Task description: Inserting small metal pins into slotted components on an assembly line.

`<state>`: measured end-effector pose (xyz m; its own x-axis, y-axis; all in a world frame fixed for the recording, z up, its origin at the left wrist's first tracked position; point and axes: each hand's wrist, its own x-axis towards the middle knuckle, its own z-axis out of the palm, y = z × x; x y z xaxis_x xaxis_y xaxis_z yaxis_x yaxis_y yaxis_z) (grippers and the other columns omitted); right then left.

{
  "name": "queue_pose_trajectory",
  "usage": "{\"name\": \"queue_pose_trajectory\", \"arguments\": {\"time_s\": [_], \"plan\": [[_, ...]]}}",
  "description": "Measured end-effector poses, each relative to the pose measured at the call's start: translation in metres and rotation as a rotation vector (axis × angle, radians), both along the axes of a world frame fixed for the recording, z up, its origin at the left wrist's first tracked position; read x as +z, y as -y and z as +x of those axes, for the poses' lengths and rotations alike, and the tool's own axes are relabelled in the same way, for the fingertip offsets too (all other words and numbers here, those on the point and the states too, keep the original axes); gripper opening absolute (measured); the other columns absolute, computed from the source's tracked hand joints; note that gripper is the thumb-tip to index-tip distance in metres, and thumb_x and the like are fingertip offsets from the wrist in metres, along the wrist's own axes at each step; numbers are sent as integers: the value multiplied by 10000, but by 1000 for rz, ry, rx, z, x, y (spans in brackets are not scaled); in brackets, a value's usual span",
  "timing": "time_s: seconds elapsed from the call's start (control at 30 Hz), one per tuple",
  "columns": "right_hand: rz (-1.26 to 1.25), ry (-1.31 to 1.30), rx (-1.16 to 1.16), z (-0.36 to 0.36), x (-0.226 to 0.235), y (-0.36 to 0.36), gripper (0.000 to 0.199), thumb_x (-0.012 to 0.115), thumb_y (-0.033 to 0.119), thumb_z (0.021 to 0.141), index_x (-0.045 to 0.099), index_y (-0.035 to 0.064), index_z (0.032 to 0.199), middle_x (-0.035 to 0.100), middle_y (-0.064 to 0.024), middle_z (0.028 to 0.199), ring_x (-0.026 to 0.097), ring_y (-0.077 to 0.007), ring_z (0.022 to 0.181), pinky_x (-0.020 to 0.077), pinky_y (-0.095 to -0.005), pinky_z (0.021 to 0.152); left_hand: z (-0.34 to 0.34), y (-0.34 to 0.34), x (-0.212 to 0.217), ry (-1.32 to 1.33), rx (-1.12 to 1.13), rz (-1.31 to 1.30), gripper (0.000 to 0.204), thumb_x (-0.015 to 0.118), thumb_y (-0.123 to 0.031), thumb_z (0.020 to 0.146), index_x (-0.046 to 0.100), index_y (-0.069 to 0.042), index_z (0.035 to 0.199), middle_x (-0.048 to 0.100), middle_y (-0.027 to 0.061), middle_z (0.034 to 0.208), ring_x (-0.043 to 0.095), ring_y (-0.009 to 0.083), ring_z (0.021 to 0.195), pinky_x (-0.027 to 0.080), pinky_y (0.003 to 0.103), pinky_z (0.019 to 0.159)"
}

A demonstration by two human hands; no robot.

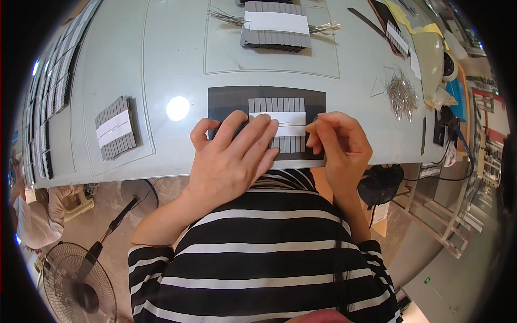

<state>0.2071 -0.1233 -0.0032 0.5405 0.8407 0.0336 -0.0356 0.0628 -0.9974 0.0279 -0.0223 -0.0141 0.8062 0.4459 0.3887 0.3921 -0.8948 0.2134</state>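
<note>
A row of grey strips (290, 144) with a white band (293, 117) across it lies on a dark mat (226, 96) near the table's front edge. A thin line, perhaps a wire, shows along the band. My left hand (229, 153) rests palm down over the left part of the strips and mat, fingers spread and bent, fingertips on the band. At the strips' right end, my right hand (344, 145) is closed in a pinch, thumb against forefinger. Whatever it pinches is too small to make out.
A banded stack of grey strips (116, 129) lies at the left. Another stack (276, 24) with wire bundles at both ends is at the back. A pile of thin metal wires (401, 97) sits at the right. A fan (81, 285) stands on the floor, lower left.
</note>
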Motion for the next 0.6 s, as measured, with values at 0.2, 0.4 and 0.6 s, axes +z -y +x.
{"name": "queue_pose_trajectory", "arguments": {"time_s": [0.2, 0.4, 0.6], "plan": [[38, 129, -65, -6, -3, -4, 109, 622, 24, 980, 661, 17, 1081, 711, -86, 952, 624, -95, 761, 491, -196, 676, -2, -1, -1, -4, -1, -5, 401, 742, -292, 843, 688, -139, 1210, 622, -43, 1219, 526, 185, 1094, 278, 407, 924], [-208, 614, -91, -12, 10, -2, 71, 797, 179, 827, 776, 121, 862, 325, -160, 1574, 224, -330, 1430, 176, -453, 1154, -3, -1, -2, 11, -8, -19, 405, 742, -294, 840, 687, -137, 1210, 620, -42, 1221, 530, 185, 1089, 279, 407, 922], [-305, 830, -98, -20, 3, -8, 90, 791, 145, 837, 786, 93, 909, 348, -140, 1585, 287, -280, 1424, 239, -393, 1147, -2, -1, -2, 16, -12, -32, 405, 737, -293, 844, 685, -122, 1208, 619, -34, 1220, 532, 187, 1085, 280, 407, 918]]}}
